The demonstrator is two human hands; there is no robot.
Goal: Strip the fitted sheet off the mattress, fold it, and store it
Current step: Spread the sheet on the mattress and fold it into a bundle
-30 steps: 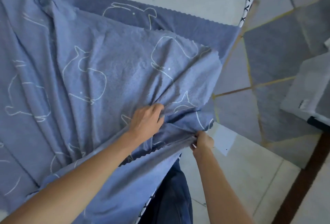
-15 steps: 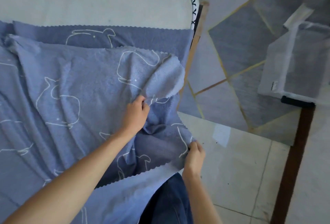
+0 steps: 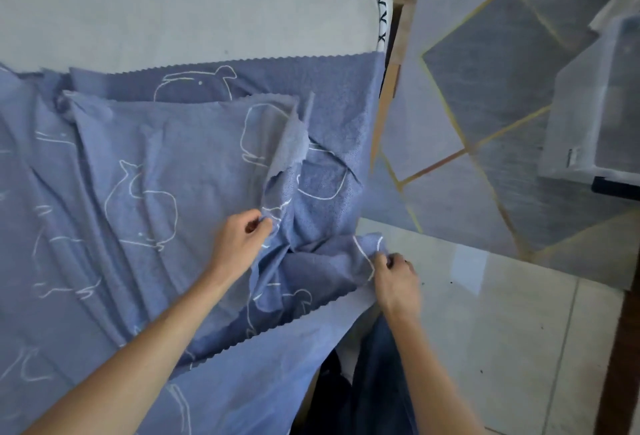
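Blue whale-print sheet (image 3: 145,171) bunched in layers on the bare mattress (image 3: 187,15).

The sheet is spread over the near part of the mattress, its zigzag edges overlapping and one corner hung past the mattress side above the tiled floor (image 3: 485,323). A fold is pinched by the left hand (image 3: 239,244) near the sheet's middle; the overhanging corner seems to be gripped in the closed right hand (image 3: 396,278), though blur softens it. A translucent storage box (image 3: 595,105) is seen on the patterned rug (image 3: 485,81), well apart.
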